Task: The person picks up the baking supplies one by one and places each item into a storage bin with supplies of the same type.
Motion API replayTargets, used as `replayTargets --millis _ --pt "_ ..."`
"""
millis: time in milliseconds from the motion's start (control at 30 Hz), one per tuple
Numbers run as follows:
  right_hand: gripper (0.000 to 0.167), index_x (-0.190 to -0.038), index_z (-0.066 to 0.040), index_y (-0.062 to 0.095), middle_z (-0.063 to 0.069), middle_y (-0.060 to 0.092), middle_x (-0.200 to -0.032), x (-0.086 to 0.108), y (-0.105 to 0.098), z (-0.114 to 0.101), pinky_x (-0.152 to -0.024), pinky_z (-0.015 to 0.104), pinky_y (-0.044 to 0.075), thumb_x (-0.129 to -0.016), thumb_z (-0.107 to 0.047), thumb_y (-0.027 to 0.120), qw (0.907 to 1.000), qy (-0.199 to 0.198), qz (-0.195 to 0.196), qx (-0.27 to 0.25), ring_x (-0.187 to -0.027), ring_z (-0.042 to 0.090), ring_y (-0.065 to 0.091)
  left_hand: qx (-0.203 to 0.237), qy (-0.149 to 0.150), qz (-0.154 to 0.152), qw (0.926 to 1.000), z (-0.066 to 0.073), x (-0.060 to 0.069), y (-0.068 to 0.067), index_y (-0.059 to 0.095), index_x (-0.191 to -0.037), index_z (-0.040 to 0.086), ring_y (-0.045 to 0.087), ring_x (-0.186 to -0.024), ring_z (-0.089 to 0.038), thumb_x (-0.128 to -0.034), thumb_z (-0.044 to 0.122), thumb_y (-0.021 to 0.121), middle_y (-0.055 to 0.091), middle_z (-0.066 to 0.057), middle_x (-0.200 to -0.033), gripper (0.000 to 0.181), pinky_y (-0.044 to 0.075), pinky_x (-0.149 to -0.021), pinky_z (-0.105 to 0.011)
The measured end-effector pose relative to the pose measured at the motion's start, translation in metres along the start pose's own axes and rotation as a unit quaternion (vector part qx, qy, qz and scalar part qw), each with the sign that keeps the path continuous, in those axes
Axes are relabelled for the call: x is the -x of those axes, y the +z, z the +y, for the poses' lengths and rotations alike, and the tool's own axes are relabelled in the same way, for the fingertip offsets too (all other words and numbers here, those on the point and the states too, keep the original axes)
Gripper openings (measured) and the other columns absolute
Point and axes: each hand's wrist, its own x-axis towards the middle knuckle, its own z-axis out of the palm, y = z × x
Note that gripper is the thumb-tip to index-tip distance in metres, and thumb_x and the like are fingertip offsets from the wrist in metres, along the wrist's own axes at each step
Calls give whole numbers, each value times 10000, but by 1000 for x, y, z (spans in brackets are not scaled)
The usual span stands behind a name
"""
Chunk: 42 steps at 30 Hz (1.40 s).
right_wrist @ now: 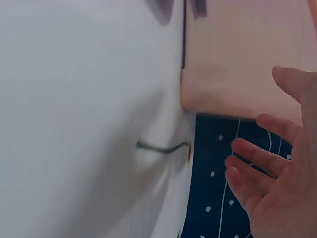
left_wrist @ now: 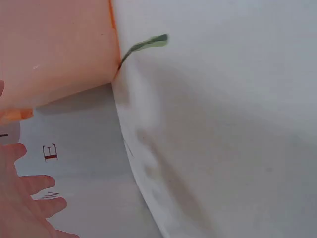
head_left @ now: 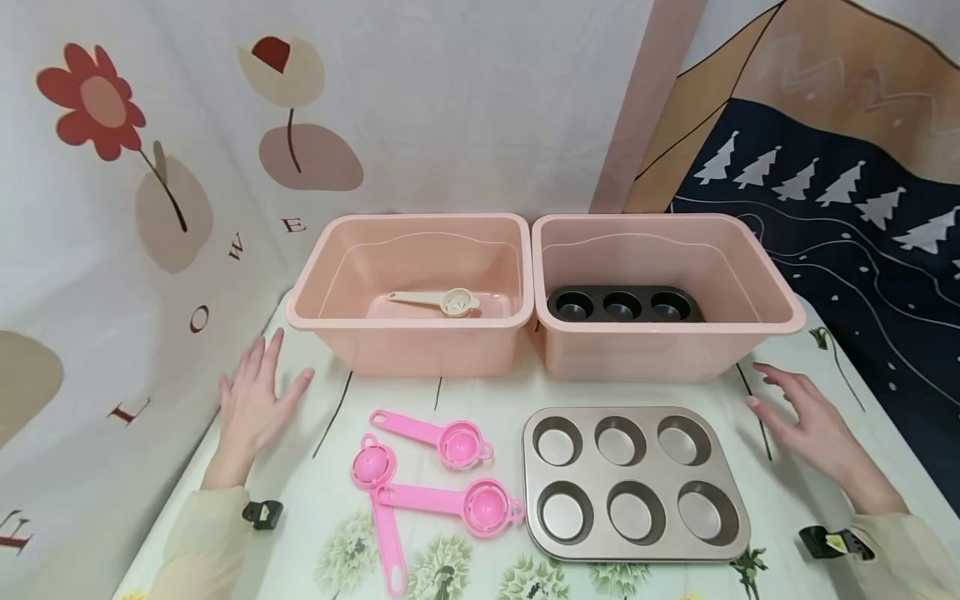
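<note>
Head view: on the table we see pink scoops, likely light, best pinched by the handles, and a muffin tin, likely stiff, best held by its rim. Left wrist: our left hand, fingers apart, empty. Right wrist: our right hand, fingers parted, empty.

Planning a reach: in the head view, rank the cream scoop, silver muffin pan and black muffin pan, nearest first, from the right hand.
From the right hand:
1. Silver muffin pan, on the table to its left.
2. Black muffin pan, inside the right pink bin.
3. Cream scoop, inside the left pink bin.
</note>
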Motion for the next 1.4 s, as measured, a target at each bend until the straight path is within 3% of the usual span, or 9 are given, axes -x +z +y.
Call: replayTargets --millis 233,367,467,567,700,833,933,1200,1400 --pt "547 -1439 -37 422 267 477 -1267 0 3 -14 -804 620 353 -946 -166 621 9993 -282 -140 -221 -1124 433 446 249 12 153 9996 8 -8 -7 110 -1567 172 142 -1392 -473 -963 511 464 149 -227 -1565 778 -22 -1014 -738" --pt "531 -1429 -54 450 232 491 -1315 -2 5 -22 -860 604 349 -942 -156 633 9982 -520 -134 -282 -1248 96 394 435 121 294 9985 14 -15 -12 117 -1564 146 165 -1393 -457 -964 498 471 169 -213 -1565 781 -21 -1018 -734" --pt "510 -1414 -59 471 203 495 -1351 -4 8 -28 -982 406 345 -944 -163 637 9971 -655 -223 -302 -1242 -108 289 640 243 471 9965 17 -20 -15 133 -1562 136 194 -1388 -449 -964 474 485 198 -200 -1562 772 -31 -1017 -733" --pt "480 -1386 -59 501 180 509 -1356 -6 11 -36 -970 208 305 -940 -160 644 9961 -772 -318 -289 -1279 -19 335 822 375 633 9939 19 -25 -18 150 -1560 133 216 -1384 -441 -963 457 493 216 -181 -1562 761 -45 -1019 -728" --pt "451 -1347 -54 537 158 540 -1324 -12 15 -46 -929 144 301 -920 -126 664 9940 -975 -357 -332 -1247 134 437 1013 545 741 9906 25 -33 -19 169 -1559 146 234 -1384 -429 -957 454 506 233 -167 -1559 755 -45 -1033 -712" --pt "430 -1320 -38 558 135 546 -1326 -19 22 -54 -930 74 254 -913 -118 671 9912 -1163 -398 -495 -1243 63 421 1211 636 748 9878 31 -42 -22 179 -1559 152 228 -1387 -426 -960 448 505 236 -170 -1557 743 -45 -1032 -712" --pt "420 -1308 -28 567 125 545 -1332 -27 30 -62 -949 75 251 -913 -121 671 9882 -1323 -442 -625 -1241 48 420 1400 659 716 9854 32 -48 -25 203 -1554 156 218 -1391 -424 -969 429 497 243 -164 -1556 710 -44 -1020 -726" --pt "387 -1249 9 601 131 591 -1265 -47 49 -80 -973 163 322 -888 -96 691 9799 -1831 -470 -641 -1157 310 529 1963 573 461 9778 32 -61 -26 211 -1556 202 211 -1397 -406 -996 364 485 227 -116 -1570 644 156 -1069 -655" --pt "392 -1268 9 588 124 596 -1267 -53 63 -93 -970 283 379 -907 -119 673 9757 -1939 -691 -757 -1161 301 536 2377 402 338 9699 35 -68 -26 198 -1558 211 235 -1381 -431 -996 346 489 251 -168 -1550 647 167 -1049 -681"
